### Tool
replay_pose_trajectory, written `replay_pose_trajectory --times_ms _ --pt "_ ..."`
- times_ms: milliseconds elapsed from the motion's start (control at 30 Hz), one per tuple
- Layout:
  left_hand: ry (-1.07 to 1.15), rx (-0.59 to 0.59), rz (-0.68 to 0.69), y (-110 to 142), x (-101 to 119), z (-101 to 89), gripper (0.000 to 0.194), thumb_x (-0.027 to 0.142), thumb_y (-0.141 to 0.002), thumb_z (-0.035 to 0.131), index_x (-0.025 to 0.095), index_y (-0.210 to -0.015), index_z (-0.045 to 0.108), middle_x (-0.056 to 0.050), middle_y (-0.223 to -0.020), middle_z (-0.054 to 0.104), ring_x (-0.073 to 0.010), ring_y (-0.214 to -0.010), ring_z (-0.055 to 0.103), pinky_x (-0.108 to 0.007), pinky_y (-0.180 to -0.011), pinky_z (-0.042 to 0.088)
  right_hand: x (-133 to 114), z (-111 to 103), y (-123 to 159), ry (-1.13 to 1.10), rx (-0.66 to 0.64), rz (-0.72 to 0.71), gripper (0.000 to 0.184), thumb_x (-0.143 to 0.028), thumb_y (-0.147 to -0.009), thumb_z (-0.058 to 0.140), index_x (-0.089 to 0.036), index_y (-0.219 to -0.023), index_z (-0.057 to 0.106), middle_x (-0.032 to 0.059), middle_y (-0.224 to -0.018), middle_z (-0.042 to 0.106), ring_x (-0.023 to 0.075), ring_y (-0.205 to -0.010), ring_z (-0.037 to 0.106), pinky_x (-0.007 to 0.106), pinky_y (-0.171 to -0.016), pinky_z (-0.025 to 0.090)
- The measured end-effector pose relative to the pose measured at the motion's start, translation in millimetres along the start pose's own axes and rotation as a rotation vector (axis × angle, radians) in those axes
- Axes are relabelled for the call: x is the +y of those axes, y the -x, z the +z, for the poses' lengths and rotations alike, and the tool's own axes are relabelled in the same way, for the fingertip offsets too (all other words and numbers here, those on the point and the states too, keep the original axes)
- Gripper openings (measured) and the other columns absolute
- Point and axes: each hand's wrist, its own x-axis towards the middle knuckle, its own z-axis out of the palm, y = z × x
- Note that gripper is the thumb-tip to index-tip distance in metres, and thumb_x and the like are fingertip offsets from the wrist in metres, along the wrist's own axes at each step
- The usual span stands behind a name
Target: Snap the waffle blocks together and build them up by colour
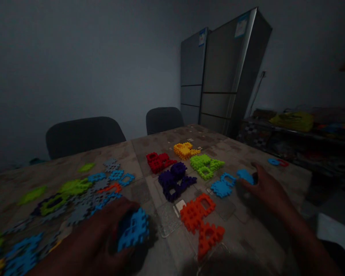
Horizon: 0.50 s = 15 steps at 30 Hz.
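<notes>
My left hand (103,237) is at the near edge of the table, closed around a light blue interlocking plastic tile (133,230). My right hand (264,188) rests further out on the right, its fingers pinching a blue piece (245,175) beside a small blue group (223,186). Between the hands lie sorted colour groups: orange (201,222), purple (175,180), red (158,161), yellow (185,150) and green (205,165).
A mixed heap of loose tiles (74,195) in blue, green, grey and orange covers the left of the patterned table (161,142). Two dark chairs (84,135) stand at the far side. A tall grey fridge (221,76) and a cluttered shelf (293,126) stand at the right.
</notes>
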Motion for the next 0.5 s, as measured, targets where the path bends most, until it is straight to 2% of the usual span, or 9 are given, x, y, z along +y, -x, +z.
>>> replay_pose_trajectory --times_ms 100,167,300,400,500 --pt "0.072 0.006 0.056 -48.5 43.9 -13.0 0.048 0.040 -0.073 0.063 0.025 -0.118 0.061 -0.006 -0.114 0.070 -0.0307 -0.101 0.066 -0.043 -0.089 0.053 18.6 -3.3 -10.0 -0.015 0.065 0.068 0.081 -0.051 -0.078 0.056 -0.005 -0.144 0.046 0.0206 -0.111 0.069 0.0356 -0.092 0.067 0.042 -0.072 0.050" --pt "0.126 -0.007 0.093 -80.3 73.4 -10.8 0.048 0.039 -0.072 0.066 0.023 -0.117 0.061 -0.007 -0.111 0.070 -0.0283 -0.098 0.066 -0.040 -0.086 0.053 26.2 1.5 -10.1 -0.028 0.088 0.115 0.082 -0.052 -0.079 0.056 -0.004 -0.144 0.045 0.0203 -0.107 0.070 0.0362 -0.091 0.067 0.043 -0.073 0.050" --pt "0.096 -0.021 0.207 -142.6 127.2 13.6 0.038 0.041 -0.074 0.073 0.021 -0.105 0.065 -0.005 -0.104 0.071 -0.0245 -0.092 0.067 -0.032 -0.079 0.053 29.5 16.9 -1.2 -0.084 0.098 0.156 0.085 -0.055 -0.080 0.053 -0.003 -0.147 0.042 0.0192 -0.106 0.069 0.0357 -0.092 0.066 0.044 -0.078 0.050" --pt "0.042 -0.049 0.214 -184.5 163.8 37.8 0.045 0.044 -0.073 0.078 0.018 -0.108 0.066 -0.009 -0.112 0.071 -0.0256 -0.098 0.068 -0.030 -0.082 0.054 27.9 20.9 3.0 -0.137 0.130 0.233 0.088 -0.057 -0.077 0.052 -0.002 -0.146 0.044 0.0192 -0.107 0.068 0.0355 -0.094 0.066 0.044 -0.081 0.050" --pt "-0.035 -0.094 0.187 -214.8 196.4 60.0 0.051 0.050 -0.075 0.079 0.016 -0.111 0.067 -0.013 -0.114 0.071 -0.0277 -0.101 0.068 -0.032 -0.083 0.055 28.8 19.1 3.7 -0.193 0.200 0.312 0.092 -0.058 -0.074 0.053 -0.002 -0.147 0.043 0.0179 -0.107 0.068 0.0355 -0.095 0.065 0.044 -0.082 0.050"
